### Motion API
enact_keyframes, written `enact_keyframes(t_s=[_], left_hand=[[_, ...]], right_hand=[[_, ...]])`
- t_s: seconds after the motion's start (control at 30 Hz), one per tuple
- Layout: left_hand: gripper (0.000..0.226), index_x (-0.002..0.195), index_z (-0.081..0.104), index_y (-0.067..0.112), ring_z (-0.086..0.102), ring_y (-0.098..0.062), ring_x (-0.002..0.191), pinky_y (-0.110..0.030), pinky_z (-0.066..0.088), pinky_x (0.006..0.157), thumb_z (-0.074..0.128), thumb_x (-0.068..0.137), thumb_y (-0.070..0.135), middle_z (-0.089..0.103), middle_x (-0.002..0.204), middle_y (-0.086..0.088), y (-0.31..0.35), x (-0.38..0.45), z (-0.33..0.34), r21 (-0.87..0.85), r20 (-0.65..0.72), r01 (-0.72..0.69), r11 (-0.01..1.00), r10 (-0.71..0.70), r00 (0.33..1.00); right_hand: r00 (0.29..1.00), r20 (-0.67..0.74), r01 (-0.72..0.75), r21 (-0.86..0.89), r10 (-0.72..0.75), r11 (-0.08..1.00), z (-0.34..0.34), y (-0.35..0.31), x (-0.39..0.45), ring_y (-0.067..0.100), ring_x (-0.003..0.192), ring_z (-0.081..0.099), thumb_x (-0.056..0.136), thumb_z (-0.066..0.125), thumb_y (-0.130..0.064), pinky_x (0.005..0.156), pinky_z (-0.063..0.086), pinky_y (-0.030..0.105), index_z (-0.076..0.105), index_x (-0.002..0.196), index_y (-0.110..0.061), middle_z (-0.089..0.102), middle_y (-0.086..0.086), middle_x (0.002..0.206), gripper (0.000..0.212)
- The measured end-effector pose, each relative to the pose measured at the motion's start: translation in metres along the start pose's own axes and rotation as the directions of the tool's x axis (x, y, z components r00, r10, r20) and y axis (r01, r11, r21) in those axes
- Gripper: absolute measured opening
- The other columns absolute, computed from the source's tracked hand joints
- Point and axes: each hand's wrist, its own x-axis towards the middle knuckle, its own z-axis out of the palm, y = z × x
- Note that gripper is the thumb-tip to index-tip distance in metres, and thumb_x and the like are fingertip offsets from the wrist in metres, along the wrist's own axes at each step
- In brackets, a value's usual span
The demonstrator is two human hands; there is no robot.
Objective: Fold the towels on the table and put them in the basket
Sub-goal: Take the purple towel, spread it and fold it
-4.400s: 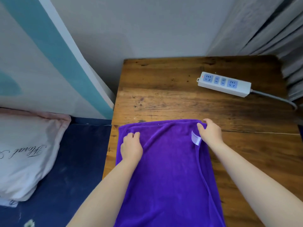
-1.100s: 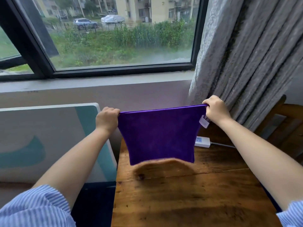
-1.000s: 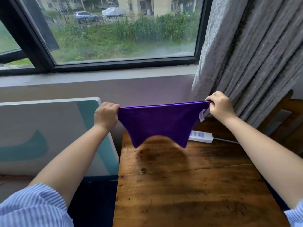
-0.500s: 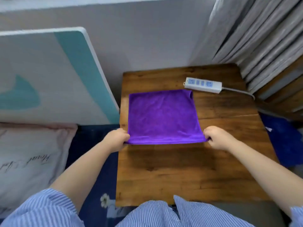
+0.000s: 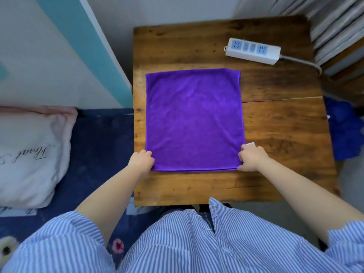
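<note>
A purple towel (image 5: 194, 119) lies flat and doubled over on the wooden table (image 5: 275, 115), roughly square. My left hand (image 5: 141, 161) pinches its near left corner. At the near right corner my right hand (image 5: 251, 158) pinches the towel, beside a small white label (image 5: 250, 143). Both hands rest low on the table top. No basket is in view.
A white power strip (image 5: 253, 50) with its grey cable lies at the table's far right. A blue cloth (image 5: 342, 131) sits off the table's right edge. A pale pillow (image 5: 29, 154) lies on dark blue bedding at left; curtains hang at the far right.
The towel was held up in the air by its two corners, then laid down flat on the table. Both hands drew toward me, still at the corners.
</note>
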Motion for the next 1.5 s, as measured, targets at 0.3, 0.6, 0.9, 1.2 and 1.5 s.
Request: enact_keyframes(t_s=[0.3,0.6,0.9,1.2,1.5], left_hand=[[0.035,0.121,0.052,0.006,0.054,-0.03,0.115,-0.036,0.047,0.087,0.04,0.096,0.028,0.055,0.125,-0.012,-0.034,0.044,-0.075,-0.27,-0.042,0.116,0.956,-0.132,0.99],[0.036,0.124,0.04,0.004,0.055,-0.038,0.109,-0.041,0.048,0.082,0.038,0.097,0.028,0.057,0.118,-0.02,-0.088,0.117,-0.145,-0.685,-0.192,0.284,0.671,-0.542,0.818],[0.037,0.128,0.046,0.004,0.051,-0.034,0.117,-0.034,0.04,0.097,0.049,0.093,0.013,0.054,0.127,-0.02,-0.127,0.177,-0.16,-0.993,0.023,0.097,0.069,-0.69,0.723],[0.033,0.118,0.057,0.002,0.044,-0.036,0.118,-0.039,0.039,0.098,0.055,0.091,0.02,0.048,0.124,-0.022,-0.148,0.191,-0.144,-0.9,-0.218,0.128,0.416,-0.686,0.695],[0.034,0.117,0.058,0.002,0.044,-0.036,0.116,-0.037,0.04,0.094,0.051,0.084,0.005,0.056,0.118,-0.021,-0.157,0.189,-0.17,-0.613,-0.273,0.089,0.785,-0.316,0.909]], right_hand=[[0.939,-0.26,-0.052,0.536,0.224,0.843,-0.088,0.024,0.049,0.034,0.107,0.057,0.09,0.048,-0.02,0.085,0.046,0.034,0.064,0.101,-0.002,0.063,0.021,0.112,0.026],[0.814,-0.214,-0.094,0.869,0.54,0.485,-0.152,0.055,0.119,0.034,0.118,0.051,0.093,0.049,-0.02,0.097,0.04,0.032,0.052,0.121,0.002,0.06,0.021,0.121,0.036],[0.752,-0.053,-0.097,0.977,0.657,0.19,-0.179,0.076,0.174,0.024,0.102,0.058,0.091,0.054,-0.011,0.084,0.044,0.028,0.047,0.129,-0.008,0.06,0.011,0.105,0.039],[0.762,-0.364,-0.065,0.781,0.536,0.622,-0.174,0.081,0.181,0.027,0.125,0.04,0.091,0.051,-0.008,0.102,0.04,0.034,0.052,0.125,-0.008,0.044,0.013,0.13,0.035],[0.941,-0.266,-0.128,0.295,0.21,0.947,-0.208,0.096,0.177,0.023,0.096,0.053,0.083,0.056,-0.008,0.076,0.047,0.031,0.062,0.106,-0.01,0.057,0.008,0.1,0.023]])
